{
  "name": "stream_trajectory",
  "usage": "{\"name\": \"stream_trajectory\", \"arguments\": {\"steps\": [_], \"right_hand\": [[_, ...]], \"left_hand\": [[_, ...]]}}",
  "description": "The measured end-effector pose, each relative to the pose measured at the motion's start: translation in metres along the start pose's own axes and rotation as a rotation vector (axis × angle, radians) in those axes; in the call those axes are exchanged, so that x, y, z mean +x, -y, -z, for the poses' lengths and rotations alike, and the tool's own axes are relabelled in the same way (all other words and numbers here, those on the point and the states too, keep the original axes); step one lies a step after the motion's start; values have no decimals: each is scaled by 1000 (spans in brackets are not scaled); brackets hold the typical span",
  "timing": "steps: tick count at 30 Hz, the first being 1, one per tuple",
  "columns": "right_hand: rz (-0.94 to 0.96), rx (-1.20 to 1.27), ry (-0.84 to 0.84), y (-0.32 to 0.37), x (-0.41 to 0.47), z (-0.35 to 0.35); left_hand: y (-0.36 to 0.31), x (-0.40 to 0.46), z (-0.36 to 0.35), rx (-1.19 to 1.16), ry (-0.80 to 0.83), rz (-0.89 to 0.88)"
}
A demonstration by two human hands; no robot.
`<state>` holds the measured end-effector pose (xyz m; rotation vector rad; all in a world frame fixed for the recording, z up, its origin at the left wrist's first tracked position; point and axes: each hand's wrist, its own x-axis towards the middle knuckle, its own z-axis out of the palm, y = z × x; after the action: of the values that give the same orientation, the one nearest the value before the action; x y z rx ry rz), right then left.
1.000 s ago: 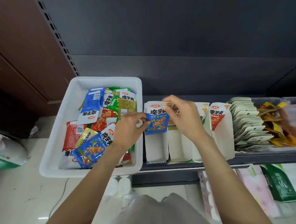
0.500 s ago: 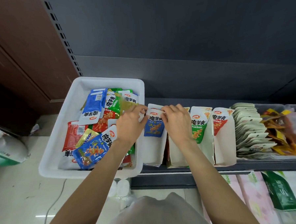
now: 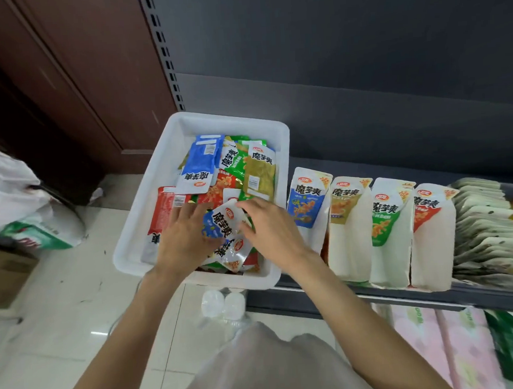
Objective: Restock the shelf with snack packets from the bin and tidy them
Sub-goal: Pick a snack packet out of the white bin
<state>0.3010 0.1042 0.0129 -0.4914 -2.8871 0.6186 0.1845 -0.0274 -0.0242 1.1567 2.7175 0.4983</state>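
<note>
below, both hands work inside the white bin (image 3: 148, 197), which sits at the left end of the shelf (image 3: 433, 296). left hand (image 3: 186, 239) lies with fingers spread nearly straight over the loose packets, pressing at the left edge of a blue packet (image 3: 221, 224). right hand (image 3: 272, 232) has its fingertips at that packet's upper right edge; whether they actually pinch it cannot be told. step in hand, by judgement: selecting the next packet from the bin. on the shelf stand four display boxes; the blue box (image 3: 305, 206), nearest the bin, shows a blue-fronted packet. next move probably calls for a firm pinch on the blue packet, lifting it free of its neighbours, then carrying it right into the matching box, upright and facing front.
</note>
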Motion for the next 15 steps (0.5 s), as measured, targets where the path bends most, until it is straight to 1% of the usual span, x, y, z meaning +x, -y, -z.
{"name": "stream_trajectory", "arguments": {"steps": [1, 3, 5, 8, 10, 12, 13, 14, 15], "right_hand": [[-36, -48, 72, 5, 6, -9], [-116, -103, 138, 10, 16, -24], [-171, -104, 136, 9, 23, -36], [-185, -38, 42, 7, 29, -46], [-188, 94, -21, 7, 31, -41], [-214, 255, -43, 6, 31, -26], [-241, 357, -52, 5, 29, -18], [-294, 506, -68, 3, 27, -8], [-372, 704, -87, 2, 25, 0]], "left_hand": [[3, -1, -2, 53, 56, 14], [6, -2, -5, 122, 91, 9], [7, -1, -6, 104, 93, 14], [9, 4, -4, 106, 110, 10], [13, 6, -1, 68, 111, -12], [17, 6, 7, -69, 45, -33], [18, 5, 14, -181, 1, -24], [16, 4, 23, -322, -24, 3], [14, 3, 33, -478, -16, 34]]}}
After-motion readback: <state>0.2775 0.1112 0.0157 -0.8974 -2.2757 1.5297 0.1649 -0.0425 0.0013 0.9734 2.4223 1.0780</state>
